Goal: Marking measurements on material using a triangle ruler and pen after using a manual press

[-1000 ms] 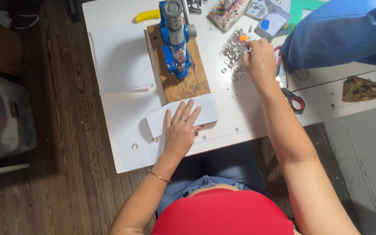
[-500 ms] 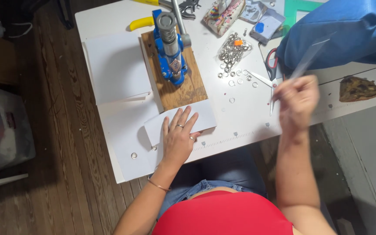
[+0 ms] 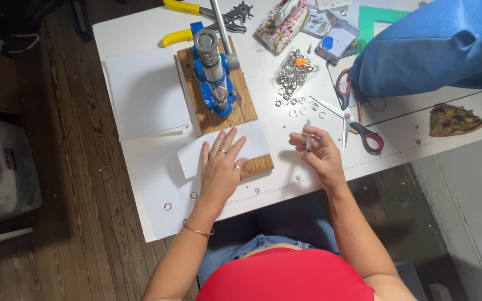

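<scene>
White paper sheet [image 3: 218, 147] under flat, released L hand [image 3: 220, 167], R hand [image 3: 318, 153] grip pinching small metal tool [image 3: 308, 142]

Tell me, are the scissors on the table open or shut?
Open. The scissors lie flat on the white table with blades spread in a narrow V, one toward the loose eyelets, handles apart, right of the right hand.
</scene>
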